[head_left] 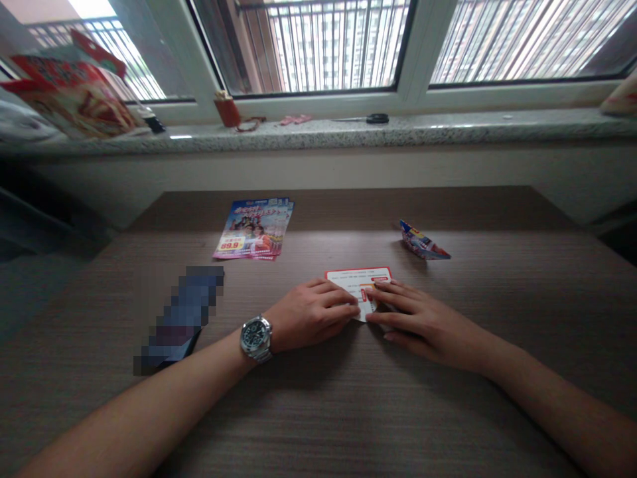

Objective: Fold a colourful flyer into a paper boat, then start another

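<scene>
A white leaflet with a red edge and small print lies on the wooden table in front of me, its near part apparently folded to a point. My left hand, with a metal watch on the wrist, rests on the leaflet's left side, fingers together and curled over it; the thumb is hidden. My right hand lies over the right side, its fingers stretched out and slightly apart on the paper. Beyond the right hand stands a folded colourful paper piece. A stack of printed flyers lies at the back left.
A pixelated dark, phone-like object lies left of my left forearm. On the granite windowsill are black-handled scissors, a small orange container, pink items and a red food bag.
</scene>
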`<control>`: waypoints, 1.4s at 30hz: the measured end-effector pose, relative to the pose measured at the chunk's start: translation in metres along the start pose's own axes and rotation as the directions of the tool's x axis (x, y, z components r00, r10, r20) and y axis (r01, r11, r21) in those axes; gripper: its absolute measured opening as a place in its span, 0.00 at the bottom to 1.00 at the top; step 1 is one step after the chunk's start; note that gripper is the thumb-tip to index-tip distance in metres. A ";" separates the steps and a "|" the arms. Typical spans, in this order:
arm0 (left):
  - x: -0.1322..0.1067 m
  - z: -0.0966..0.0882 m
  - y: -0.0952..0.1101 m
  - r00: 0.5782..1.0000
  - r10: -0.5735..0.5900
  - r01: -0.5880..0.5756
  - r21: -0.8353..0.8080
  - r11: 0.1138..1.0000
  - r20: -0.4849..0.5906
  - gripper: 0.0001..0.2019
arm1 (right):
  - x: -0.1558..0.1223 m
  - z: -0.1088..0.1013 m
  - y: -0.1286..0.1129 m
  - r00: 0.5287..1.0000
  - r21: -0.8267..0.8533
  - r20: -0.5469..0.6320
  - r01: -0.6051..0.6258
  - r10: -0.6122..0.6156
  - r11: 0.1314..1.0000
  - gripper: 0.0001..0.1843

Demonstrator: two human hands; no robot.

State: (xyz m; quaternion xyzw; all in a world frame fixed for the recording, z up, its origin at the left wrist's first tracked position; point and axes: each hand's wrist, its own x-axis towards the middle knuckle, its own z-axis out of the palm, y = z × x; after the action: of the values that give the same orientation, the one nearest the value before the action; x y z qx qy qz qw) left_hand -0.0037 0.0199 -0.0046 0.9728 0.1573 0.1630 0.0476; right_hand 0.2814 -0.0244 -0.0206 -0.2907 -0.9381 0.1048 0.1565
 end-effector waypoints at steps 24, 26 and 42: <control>0.003 0.000 0.002 0.979 -0.195 0.197 0.041 0.979 -0.064 0.10 | 0.004 0.000 -0.006 1.000 0.063 0.012 0.012 -0.013 0.998 0.23; 0.002 0.002 0.002 0.981 -0.185 0.188 0.044 0.981 -0.064 0.10 | 0.004 0.001 -0.005 1.000 0.059 0.005 0.013 -0.014 0.998 0.23; -0.001 0.000 0.002 0.990 -0.135 0.137 0.067 0.988 -0.034 0.18 | 0.001 0.002 0.003 0.998 0.010 -0.042 -0.045 0.045 0.999 0.20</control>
State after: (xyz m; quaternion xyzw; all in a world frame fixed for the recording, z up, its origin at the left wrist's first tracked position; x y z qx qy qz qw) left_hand -0.0037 0.0178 -0.0046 0.9584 0.2295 0.1681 0.0227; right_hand 0.2811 -0.0218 -0.0225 -0.3132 -0.9273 0.1064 0.1751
